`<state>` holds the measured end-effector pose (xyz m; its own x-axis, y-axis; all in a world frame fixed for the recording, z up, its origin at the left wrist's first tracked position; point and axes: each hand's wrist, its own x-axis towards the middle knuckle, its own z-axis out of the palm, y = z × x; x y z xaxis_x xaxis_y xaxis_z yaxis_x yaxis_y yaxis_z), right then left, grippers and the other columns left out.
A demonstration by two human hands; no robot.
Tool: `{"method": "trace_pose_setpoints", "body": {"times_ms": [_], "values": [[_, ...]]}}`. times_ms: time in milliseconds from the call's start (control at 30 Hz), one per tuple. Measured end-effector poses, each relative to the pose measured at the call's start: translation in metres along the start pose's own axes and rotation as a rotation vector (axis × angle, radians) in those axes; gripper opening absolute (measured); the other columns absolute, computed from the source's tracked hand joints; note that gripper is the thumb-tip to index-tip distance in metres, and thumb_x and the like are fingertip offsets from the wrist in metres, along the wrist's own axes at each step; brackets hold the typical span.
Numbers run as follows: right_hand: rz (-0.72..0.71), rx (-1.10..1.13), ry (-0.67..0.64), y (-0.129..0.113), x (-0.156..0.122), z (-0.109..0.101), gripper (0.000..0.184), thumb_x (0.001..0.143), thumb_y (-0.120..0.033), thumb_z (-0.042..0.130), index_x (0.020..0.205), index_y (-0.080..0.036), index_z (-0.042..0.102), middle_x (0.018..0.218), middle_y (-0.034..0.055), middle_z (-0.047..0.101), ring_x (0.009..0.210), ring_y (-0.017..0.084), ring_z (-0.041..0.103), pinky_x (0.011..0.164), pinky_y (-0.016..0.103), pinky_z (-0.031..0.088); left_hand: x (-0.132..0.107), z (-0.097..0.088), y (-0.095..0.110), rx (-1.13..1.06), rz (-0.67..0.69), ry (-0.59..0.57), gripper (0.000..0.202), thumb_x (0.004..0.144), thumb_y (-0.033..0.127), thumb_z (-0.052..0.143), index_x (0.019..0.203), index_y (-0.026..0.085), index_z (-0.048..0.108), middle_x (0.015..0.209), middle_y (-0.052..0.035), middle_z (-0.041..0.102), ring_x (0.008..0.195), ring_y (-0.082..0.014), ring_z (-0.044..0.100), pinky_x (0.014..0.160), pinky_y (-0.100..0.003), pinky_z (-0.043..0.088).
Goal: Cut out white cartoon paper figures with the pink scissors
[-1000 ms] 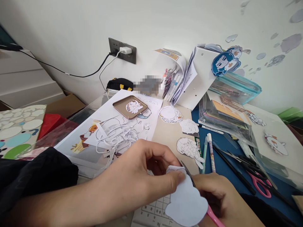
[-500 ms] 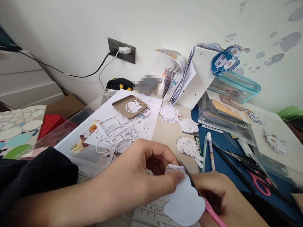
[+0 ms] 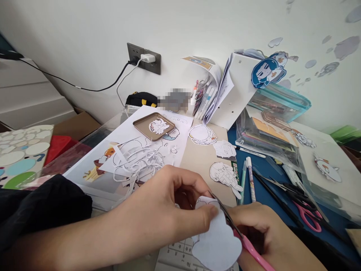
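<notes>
Between its thumb and fingers, my left hand (image 3: 180, 210) pinches a paper cutout (image 3: 217, 241) with a wavy, cloud-like outline, its plain pale side toward me. My right hand (image 3: 259, 229) grips pink-handled scissors (image 3: 251, 250), partly hidden behind the fingers. Their dark blades lie along the cutout's right edge, close to my left thumb tip. Below the cutout lies a printed sheet with a grid (image 3: 175, 256). Just beyond my hands, a cut-out character drawing (image 3: 225, 177) rests on the beige board (image 3: 194, 162).
Thin paper scraps (image 3: 138, 162) lie left of centre, near a brown tray (image 3: 138, 126) holding small cutouts. Pens (image 3: 250, 177) and another pair of scissors (image 3: 307, 214) lie on the blue surface at right. A white file holder (image 3: 237, 90) stands against the wall.
The cutout and the scissors' pink handle have shifted slightly, and more of the blades shows along the paper edge. Both hands keep their hold.
</notes>
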<state>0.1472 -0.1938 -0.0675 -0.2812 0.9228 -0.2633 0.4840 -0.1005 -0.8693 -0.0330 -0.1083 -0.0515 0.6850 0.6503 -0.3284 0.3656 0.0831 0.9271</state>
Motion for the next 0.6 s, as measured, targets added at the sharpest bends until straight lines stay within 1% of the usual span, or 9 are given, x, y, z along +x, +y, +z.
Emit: {"method": "trace_pose_setpoints", "body": {"times_ms": [100,200,333,500,600], "values": [[-0.031,0.025,-0.015,0.0003,0.0014,-0.0001,0.023,0.074,-0.006,0.051,0.058,-0.019,0.039,0.058,-0.0059,0.031,0.056,0.009,0.030,0.049,0.021,0.028,-0.0016,0.0001,-0.0004,0.005,-0.006,0.009,0.019,0.075,0.041,0.060,0.076,0.022,0.063,0.063,0.0017,0.053,0.060,-0.0136,0.048,0.051,-0.022,0.038],[-0.022,0.015,-0.031,0.0031,0.0030,-0.0003,0.025,0.074,-0.007,0.051,0.058,-0.020,0.037,0.058,-0.0055,0.032,0.056,0.010,0.030,0.050,0.021,0.029,-0.0023,0.0009,-0.0007,-0.001,-0.017,0.007,0.019,0.074,0.040,0.060,0.077,0.022,0.063,0.063,0.0017,0.053,0.060,-0.0139,0.048,0.051,-0.022,0.038],[-0.034,-0.003,-0.036,0.0049,0.0016,-0.0022,0.029,0.073,-0.004,0.051,0.057,-0.020,0.032,0.057,-0.0063,0.027,0.055,0.009,0.026,0.049,0.022,0.027,-0.0015,0.0019,0.0004,0.004,-0.046,0.003,0.020,0.073,0.041,0.060,0.078,0.022,0.063,0.064,0.0019,0.053,0.060,-0.0138,0.049,0.052,-0.023,0.038],[0.010,0.011,-0.066,0.0044,-0.0031,-0.0053,0.028,0.068,0.002,0.047,0.058,-0.020,0.033,0.058,-0.0063,0.026,0.056,0.009,0.025,0.049,0.023,0.026,0.0007,0.0010,0.0006,0.015,-0.072,-0.003,0.020,0.072,0.042,0.061,0.077,0.022,0.063,0.067,0.0016,0.055,0.062,-0.0141,0.050,0.054,-0.023,0.040],[0.013,-0.003,-0.063,0.0049,-0.0031,-0.0060,0.027,0.067,0.002,0.046,0.057,-0.020,0.033,0.058,-0.0063,0.026,0.056,0.009,0.025,0.048,0.022,0.025,0.0003,0.0004,-0.0009,0.020,-0.092,-0.003,0.022,0.072,0.043,0.061,0.079,0.022,0.063,0.068,0.0017,0.056,0.062,-0.0143,0.051,0.054,-0.024,0.041]]}}
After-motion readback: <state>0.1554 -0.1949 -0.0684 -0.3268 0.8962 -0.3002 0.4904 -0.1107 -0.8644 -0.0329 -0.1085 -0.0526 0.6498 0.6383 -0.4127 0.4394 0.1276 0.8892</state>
